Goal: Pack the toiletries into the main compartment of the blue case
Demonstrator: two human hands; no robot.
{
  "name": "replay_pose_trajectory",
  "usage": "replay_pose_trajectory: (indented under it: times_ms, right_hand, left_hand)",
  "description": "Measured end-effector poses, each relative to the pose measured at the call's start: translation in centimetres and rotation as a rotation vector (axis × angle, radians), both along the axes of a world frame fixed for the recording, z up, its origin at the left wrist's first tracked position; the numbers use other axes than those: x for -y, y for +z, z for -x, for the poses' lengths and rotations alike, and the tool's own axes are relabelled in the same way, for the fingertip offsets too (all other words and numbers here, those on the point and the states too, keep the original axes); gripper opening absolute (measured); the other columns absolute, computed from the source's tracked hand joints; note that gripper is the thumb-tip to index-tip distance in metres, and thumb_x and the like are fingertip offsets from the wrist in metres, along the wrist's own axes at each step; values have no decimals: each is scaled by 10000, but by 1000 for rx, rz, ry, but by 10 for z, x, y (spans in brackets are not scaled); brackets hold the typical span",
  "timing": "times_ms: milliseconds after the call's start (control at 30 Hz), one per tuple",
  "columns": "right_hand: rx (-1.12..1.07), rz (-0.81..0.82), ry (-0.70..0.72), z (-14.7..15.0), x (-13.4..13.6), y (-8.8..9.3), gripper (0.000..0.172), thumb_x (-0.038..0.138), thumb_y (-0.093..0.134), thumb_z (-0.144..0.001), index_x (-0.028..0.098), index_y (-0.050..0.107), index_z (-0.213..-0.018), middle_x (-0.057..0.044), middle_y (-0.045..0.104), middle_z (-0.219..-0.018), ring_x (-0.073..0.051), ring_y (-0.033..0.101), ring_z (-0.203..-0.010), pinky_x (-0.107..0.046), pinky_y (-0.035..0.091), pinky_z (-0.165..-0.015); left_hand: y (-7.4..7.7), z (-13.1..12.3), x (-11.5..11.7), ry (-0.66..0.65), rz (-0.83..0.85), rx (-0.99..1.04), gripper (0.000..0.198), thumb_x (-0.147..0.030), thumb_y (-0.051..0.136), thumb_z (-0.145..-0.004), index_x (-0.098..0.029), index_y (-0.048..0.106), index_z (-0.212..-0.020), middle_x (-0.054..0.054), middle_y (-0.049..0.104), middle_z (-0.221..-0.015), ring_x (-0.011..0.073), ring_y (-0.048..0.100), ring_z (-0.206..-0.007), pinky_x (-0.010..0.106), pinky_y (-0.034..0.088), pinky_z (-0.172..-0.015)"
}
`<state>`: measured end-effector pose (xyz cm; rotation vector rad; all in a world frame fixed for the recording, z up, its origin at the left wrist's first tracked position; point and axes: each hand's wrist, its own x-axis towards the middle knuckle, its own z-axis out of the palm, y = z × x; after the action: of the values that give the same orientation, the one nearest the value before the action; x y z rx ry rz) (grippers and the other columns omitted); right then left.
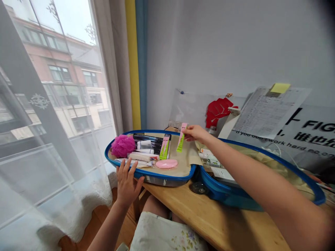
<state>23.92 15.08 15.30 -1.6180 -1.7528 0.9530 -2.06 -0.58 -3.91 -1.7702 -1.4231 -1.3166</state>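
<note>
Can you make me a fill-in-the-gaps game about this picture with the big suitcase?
1. The left hand touches the suitcase on its ___ rim.
2. The right hand holds a strip above the open ___.
3. The fluffy loofah is ___.
4. The suitcase lies on a ___ desk.

Missing words: blue, suitcase, pink, wooden.

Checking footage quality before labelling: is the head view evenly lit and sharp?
Head view: the window blows out the sky; the top-right corner is vignetted; the near forearm is blurred; the right hand and pink-green strip are sharp.
</note>
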Motion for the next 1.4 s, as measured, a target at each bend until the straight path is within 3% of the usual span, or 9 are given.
replay_pose_trajectory:
  times_ms: [133,333,733,967,1100,1200,1400]
  right_hand:
    - [27,102,32,33,-13,-28,290,344,550,-894,139,582,-1097,-46,628,-1017,-119,617,-840,-305,541,-722]
    - [103,145,29,46,-20,-50,337,360,545,-894,151,558,-1157,-62,609,-1093,-143,611,-909,-344,535,-774]
    - [343,178,37,48,-20,-59,314,381,533,-899,148,581,-1104,-55,622,-1047,-129,611,-870,-324,533,-754]
    - [373,169,33,48,-15,-59,307,389,524,-902,156,588,-1092,-56,623,-1053,-129,609,-879,-330,530,-769]
    - [326,148,24,47,-17,-54,324,401,526,-900,148,585,-1093,-53,626,-1030,-126,612,-857,-323,533,-748]
    - [258,103,2,37,-20,-40,326,396,521,-905,146,575,-1106,-45,627,-999,-112,611,-807,-296,535,-701]
    - [196,47,-60,-21,-11,2,285,358,516,-913,130,577,-1071,-11,642,-822,-71,591,-627,-225,503,-579]
  left_hand:
    - [0,0,0,6,4,0,580,-340,479,-903,-208,310,-1442,150,332,-1491,325,211,-1415,543,180,-1129]
    - [1,-1,0,-2,-5,1,576,-332,470,-907,-204,307,-1444,153,320,-1497,322,204,-1418,539,176,-1130]
    - [-1,1,0,7,8,-7,573,-340,474,-906,-192,318,-1437,161,335,-1484,325,200,-1417,536,174,-1130]
    - [0,0,0,3,16,12,575,-344,474,-905,-212,311,-1440,151,338,-1485,327,203,-1417,544,183,-1128]
    - [0,0,0,4,17,3,577,-346,479,-902,-202,316,-1437,157,337,-1484,330,202,-1416,543,182,-1128]
    - [0,1,0,5,9,-11,569,-337,476,-907,-195,319,-1434,163,342,-1478,324,202,-1417,540,178,-1129]
    - [1,0,0,-7,-12,-5,563,-326,482,-908,-200,320,-1432,158,344,-1479,316,199,-1420,538,179,-1130]
